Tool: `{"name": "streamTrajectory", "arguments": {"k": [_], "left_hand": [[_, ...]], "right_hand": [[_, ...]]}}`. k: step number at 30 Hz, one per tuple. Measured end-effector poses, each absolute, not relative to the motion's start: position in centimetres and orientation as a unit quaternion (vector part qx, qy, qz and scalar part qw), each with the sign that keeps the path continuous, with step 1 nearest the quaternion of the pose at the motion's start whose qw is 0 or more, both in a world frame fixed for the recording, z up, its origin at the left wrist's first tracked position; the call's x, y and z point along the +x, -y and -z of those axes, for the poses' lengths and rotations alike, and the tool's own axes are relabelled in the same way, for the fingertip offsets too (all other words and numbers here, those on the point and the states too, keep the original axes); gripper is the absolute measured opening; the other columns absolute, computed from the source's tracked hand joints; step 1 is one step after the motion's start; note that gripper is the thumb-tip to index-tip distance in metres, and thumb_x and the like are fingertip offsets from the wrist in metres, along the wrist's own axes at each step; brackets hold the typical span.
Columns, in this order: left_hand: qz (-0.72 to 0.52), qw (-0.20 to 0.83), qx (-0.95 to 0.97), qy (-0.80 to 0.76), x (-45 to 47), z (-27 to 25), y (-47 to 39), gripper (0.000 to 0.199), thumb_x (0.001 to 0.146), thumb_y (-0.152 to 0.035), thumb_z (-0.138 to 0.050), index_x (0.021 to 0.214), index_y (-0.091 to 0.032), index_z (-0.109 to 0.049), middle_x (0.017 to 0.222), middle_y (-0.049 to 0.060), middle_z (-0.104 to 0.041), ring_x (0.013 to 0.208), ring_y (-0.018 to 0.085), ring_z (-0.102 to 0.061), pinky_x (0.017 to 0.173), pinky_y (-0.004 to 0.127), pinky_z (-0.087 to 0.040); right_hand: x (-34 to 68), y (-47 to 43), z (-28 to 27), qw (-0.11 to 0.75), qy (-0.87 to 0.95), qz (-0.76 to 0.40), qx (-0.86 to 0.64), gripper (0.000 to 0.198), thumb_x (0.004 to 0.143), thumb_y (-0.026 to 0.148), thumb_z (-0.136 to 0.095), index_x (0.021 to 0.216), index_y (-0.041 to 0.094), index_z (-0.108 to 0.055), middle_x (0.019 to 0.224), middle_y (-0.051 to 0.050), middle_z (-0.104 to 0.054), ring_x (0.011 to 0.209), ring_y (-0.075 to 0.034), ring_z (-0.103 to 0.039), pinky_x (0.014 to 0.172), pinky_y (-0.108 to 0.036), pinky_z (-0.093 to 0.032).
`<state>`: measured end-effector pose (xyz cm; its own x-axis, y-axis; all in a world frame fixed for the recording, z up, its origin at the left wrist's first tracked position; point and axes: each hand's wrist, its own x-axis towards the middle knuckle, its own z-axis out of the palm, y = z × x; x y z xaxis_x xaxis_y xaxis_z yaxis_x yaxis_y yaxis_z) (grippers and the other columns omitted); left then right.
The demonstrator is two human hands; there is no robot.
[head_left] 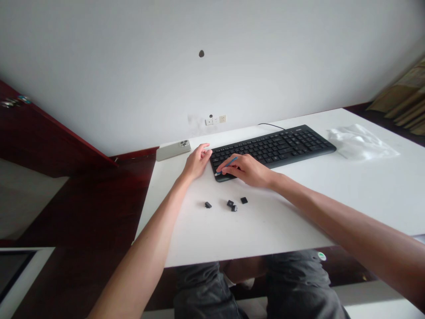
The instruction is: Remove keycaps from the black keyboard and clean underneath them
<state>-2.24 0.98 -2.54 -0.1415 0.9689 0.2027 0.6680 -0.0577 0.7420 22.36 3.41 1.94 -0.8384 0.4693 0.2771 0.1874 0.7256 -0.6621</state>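
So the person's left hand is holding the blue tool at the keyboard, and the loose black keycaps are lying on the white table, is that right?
Not quite: the head view shows the right hand holding the blue tool at the keyboard, not the left hand. The loose black keycaps are indeed lying on the white table.

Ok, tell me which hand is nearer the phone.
Left. The left hand is just right of the phone, by the keyboard; the right hand is farther right, over the keyboard with a blue tool.
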Motion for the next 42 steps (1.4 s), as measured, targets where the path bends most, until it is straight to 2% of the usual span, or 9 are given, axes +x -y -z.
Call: {"name": "streamTrajectory", "arguments": {"k": [6, 11, 16, 27, 33, 42], "left_hand": [[-0.371, 0.201, 0.622, -0.660, -2.2, 2.5, -1.0, 0.048, 0.104, -0.049, -0.054, 0.143, -0.021, -0.063, 0.115, 0.010, -0.077, 0.105, 0.026, -0.072, 0.100, 0.040, -0.052], [-0.370, 0.199, 0.623, -0.660, -2.2, 2.4, -0.9, 0.049, 0.105, -0.049, -0.053, 0.143, -0.020, -0.062, 0.114, 0.010, -0.077, 0.103, 0.026, -0.072, 0.099, 0.040, -0.052], [-0.368, 0.203, 0.621, -0.662, -2.2, 2.4, -0.9, 0.049, 0.105, -0.049, -0.053, 0.143, -0.020, -0.062, 0.116, 0.010, -0.077, 0.104, 0.026, -0.072, 0.099, 0.040, -0.052], [-0.370, 0.205, 0.623, -0.658, -2.4, 2.8, -1.1, 0.051, 0.105, -0.054, -0.052, 0.144, -0.022, -0.062, 0.116, 0.010, -0.076, 0.103, 0.026, -0.071, 0.099, 0.041, -0.052], [-0.374, 0.202, 0.627, -0.653, -2.5, 2.9, -1.0, 0.050, 0.105, -0.054, -0.052, 0.143, -0.022, -0.062, 0.116, 0.010, -0.076, 0.104, 0.026, -0.072, 0.101, 0.040, -0.052], [-0.373, 0.199, 0.633, -0.648, -2.5, 2.8, -0.9, 0.053, 0.105, -0.058, -0.051, 0.143, -0.021, -0.061, 0.115, 0.010, -0.076, 0.105, 0.026, -0.072, 0.101, 0.041, -0.053]], "right_hand": [[22.2, -3.5, -1.7, 0.210, 0.908, -0.319, -0.171, 0.035, 0.108, 0.030, -0.053, 0.100, 0.020, -0.085, 0.118, -0.006, -0.083, 0.100, -0.024, -0.073, 0.088, -0.038, -0.056], [22.1, -3.8, -1.3, 0.223, 0.909, -0.304, -0.176, 0.036, 0.109, 0.030, -0.050, 0.099, 0.017, -0.082, 0.119, -0.008, -0.082, 0.102, -0.025, -0.073, 0.094, -0.040, -0.054], [22.3, -3.9, -1.1, 0.246, 0.907, -0.290, -0.183, 0.035, 0.109, 0.027, -0.047, 0.104, 0.016, -0.080, 0.111, -0.010, -0.081, 0.094, -0.024, -0.072, 0.087, -0.038, -0.054], [22.3, -4.5, -1.1, 0.236, 0.909, -0.282, -0.197, 0.037, 0.109, 0.029, -0.044, 0.095, 0.018, -0.077, 0.097, -0.008, -0.080, 0.085, -0.022, -0.071, 0.080, -0.034, -0.051], [22.5, -4.7, -1.2, 0.239, 0.907, -0.276, -0.211, 0.037, 0.108, 0.030, -0.045, 0.098, 0.017, -0.078, 0.088, -0.007, -0.077, 0.081, -0.021, -0.069, 0.077, -0.033, -0.049], [23.0, -5.3, -1.6, 0.235, 0.913, -0.256, -0.214, 0.039, 0.108, 0.030, -0.043, 0.100, 0.016, -0.079, 0.090, -0.009, -0.076, 0.082, -0.022, -0.068, 0.079, -0.033, -0.048]]}}
